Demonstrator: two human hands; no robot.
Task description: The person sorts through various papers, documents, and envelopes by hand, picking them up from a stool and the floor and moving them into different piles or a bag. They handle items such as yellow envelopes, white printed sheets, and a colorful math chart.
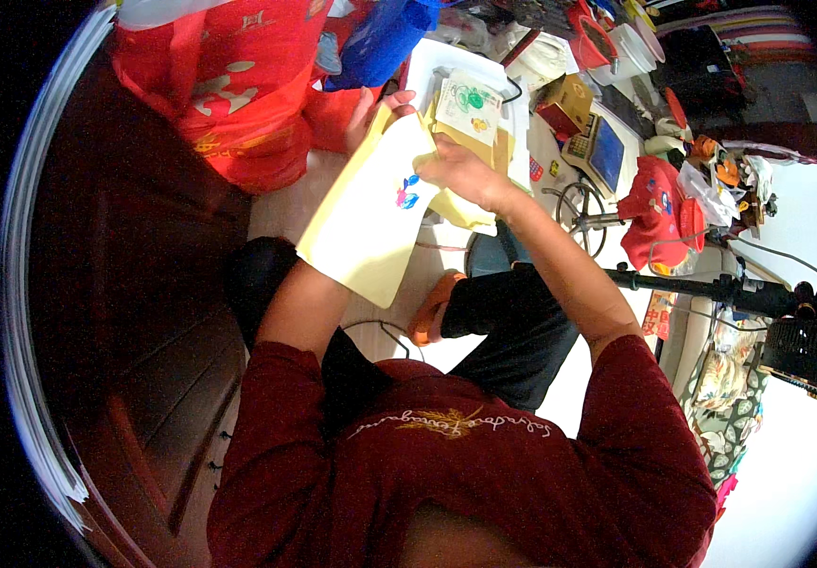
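Note:
A pale yellow printed sheet (366, 222), perhaps cloth or paper, drapes over my left forearm; a small blue and red figure decorates it. At its far end my left hand (363, 115) holds it from beneath, with fingers showing past the edge and the palm hidden. My right hand (470, 172) pinches the sheet's right edge near the print. Below that hand hangs more yellow material (465, 210); I cannot tell whether it is the same piece. Just beyond, a light piece with a green cartoon print (470, 102) lies on a stack in a white tray (427, 59).
Red bags (219, 85) and a blue bag (385, 43) stand at the far left, beside a dark wood panel (134, 284). Right of the tray are a brown box (564, 102) and a device with a blue panel (605, 151). A black fan (810, 350) stands at right.

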